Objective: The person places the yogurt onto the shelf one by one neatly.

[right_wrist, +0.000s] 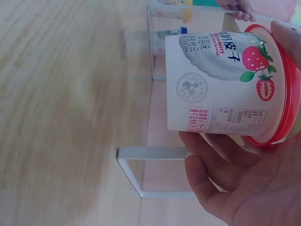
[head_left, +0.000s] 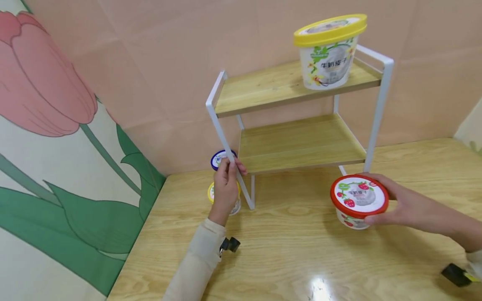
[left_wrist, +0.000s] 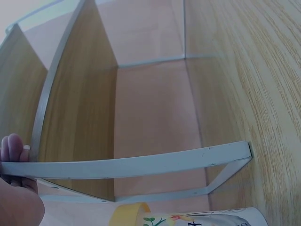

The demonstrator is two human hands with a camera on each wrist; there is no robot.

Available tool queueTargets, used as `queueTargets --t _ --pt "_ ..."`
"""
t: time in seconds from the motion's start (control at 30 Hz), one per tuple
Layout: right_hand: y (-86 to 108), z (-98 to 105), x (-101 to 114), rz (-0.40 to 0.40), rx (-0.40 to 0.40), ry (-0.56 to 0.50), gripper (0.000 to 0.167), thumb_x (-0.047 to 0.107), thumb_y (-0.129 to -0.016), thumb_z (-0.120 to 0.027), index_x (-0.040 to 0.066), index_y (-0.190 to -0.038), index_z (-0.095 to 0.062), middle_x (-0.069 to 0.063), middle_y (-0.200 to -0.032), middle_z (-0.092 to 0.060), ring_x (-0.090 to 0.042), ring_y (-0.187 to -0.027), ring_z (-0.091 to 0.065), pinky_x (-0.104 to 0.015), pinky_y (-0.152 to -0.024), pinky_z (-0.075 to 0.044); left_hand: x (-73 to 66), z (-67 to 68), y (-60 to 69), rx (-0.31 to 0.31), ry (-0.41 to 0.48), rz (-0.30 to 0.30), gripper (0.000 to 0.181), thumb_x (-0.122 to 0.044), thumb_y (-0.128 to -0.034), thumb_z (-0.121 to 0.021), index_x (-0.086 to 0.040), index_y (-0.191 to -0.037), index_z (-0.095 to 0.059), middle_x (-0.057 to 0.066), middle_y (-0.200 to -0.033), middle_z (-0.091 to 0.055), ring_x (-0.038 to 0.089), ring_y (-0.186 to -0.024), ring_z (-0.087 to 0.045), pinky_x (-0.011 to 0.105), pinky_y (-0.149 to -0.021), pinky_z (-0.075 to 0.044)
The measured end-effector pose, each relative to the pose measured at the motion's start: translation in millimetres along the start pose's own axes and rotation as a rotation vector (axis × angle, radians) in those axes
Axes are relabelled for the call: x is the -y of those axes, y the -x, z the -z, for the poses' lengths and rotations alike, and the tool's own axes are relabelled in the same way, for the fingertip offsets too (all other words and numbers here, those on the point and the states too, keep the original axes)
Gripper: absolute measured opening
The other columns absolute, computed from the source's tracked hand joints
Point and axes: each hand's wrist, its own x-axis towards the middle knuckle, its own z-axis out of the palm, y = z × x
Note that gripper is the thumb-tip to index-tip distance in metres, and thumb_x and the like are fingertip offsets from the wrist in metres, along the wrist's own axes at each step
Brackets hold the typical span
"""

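Two shelves (head_left: 297, 142) above wooden table (head_left: 286, 251), pink wall (head_left: 180, 104) behind — left fingers (head_left: 224, 172) grip rack (left_wrist: 127, 168), right fingers (right_wrist: 200, 176) grip tub (head_left: 361, 194).

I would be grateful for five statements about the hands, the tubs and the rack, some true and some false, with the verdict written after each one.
1. The right hand holds the red-lidded tub. True.
2. The left hand hangs idle. False: it grips a leg of the rack.
3. A yellow-lidded tub stands on the top board. True.
4. The blue-lidded tub stands on the top board too. False: it stands on the table, beside the rack.
5. Strawberries are printed on the red-lidded tub. True.
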Motion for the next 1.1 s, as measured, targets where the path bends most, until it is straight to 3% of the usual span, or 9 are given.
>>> queueTargets --t 0.3,0.53,0.83,1.1 --pt "1.9 11 8 -0.006 -0.003 0.038 0.093 0.019 -0.081 -0.082 0.028 -0.154 -0.025 0.0 -0.125 -0.057 0.006 -0.103 -0.053 -0.02 -0.072 -0.051 -0.4 -0.1 2.0 -0.013 -0.005 0.012 0.029 -0.01 -0.1081 -0.036 0.015 -0.104 -0.05 0.032 -0.09 -0.057 0.006 -0.078 -0.062 0.023 -0.075 -0.06" --pt "-1.2 24 14 -0.004 -0.032 0.098 0.095 0.02 -0.078 -0.085 0.028 -0.154 -0.027 0.002 -0.124 -0.057 0.012 -0.105 -0.048 -0.019 -0.072 -0.048 -0.6 -0.8 1.0 -0.008 0.002 0.008 0.029 -0.01 -0.1082 -0.036 0.015 -0.104 -0.049 0.031 -0.09 -0.056 0.006 -0.079 -0.061 0.022 -0.075 -0.059" --pt "0.1 33 17 -0.02 -0.011 0.047 0.095 0.015 -0.081 -0.081 0.025 -0.156 -0.023 0.019 -0.121 -0.055 0.012 -0.103 -0.049 -0.021 -0.069 -0.051 -2.0 -2.9 -0.3 -0.004 -0.001 0.005 0.029 -0.01 -0.1081 -0.037 0.015 -0.104 -0.05 0.032 -0.09 -0.057 0.006 -0.078 -0.062 0.023 -0.075 -0.06" --pt "-6.1 41 26 0.003 -0.001 -0.022 0.09 0.01 -0.085 -0.076 0.027 -0.156 -0.022 0.017 -0.127 -0.053 0.005 -0.103 -0.055 -0.024 -0.069 -0.056 -1.8 -1.2 0.6 -0.009 0.007 0.015 0.028 -0.011 -0.1082 -0.036 0.014 -0.105 -0.05 0.028 -0.09 -0.058 0.006 -0.079 -0.062 0.022 -0.076 -0.06"
